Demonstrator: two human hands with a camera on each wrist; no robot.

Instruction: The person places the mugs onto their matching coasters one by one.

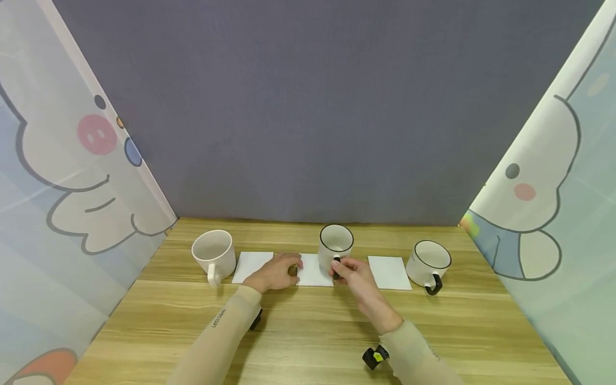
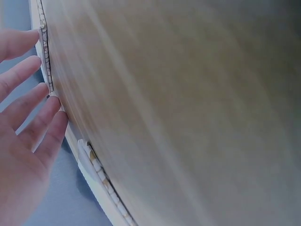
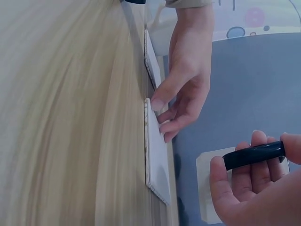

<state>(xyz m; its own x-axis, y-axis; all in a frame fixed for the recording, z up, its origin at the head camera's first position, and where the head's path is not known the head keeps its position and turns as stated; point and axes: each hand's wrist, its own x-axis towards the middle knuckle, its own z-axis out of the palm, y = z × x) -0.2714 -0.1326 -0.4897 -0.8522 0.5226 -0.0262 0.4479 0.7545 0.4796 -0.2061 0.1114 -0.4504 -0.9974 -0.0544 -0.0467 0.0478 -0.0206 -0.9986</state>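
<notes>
My right hand (image 1: 361, 286) grips the black handle (image 3: 254, 156) of a white mug with a black rim (image 1: 329, 255). In the head view this mug overlaps the far right part of the middle white square pad (image 1: 312, 275); in the right wrist view, background shows between its base and the pad. My left hand (image 1: 275, 271) is at the pad's left end, thumb right at a corner, the other fingers extended and slightly bent. Its spread fingers show in the left wrist view, fingertips near the pad edge.
Two more white pads lie in the same row, one left (image 1: 251, 265) and one right (image 1: 390, 272). An all-white mug (image 1: 216, 256) stands at the left end. Another black-rimmed mug (image 1: 425, 267) stands at the right. A grey panel (image 1: 317, 117) rises behind the wooden table (image 1: 308, 331).
</notes>
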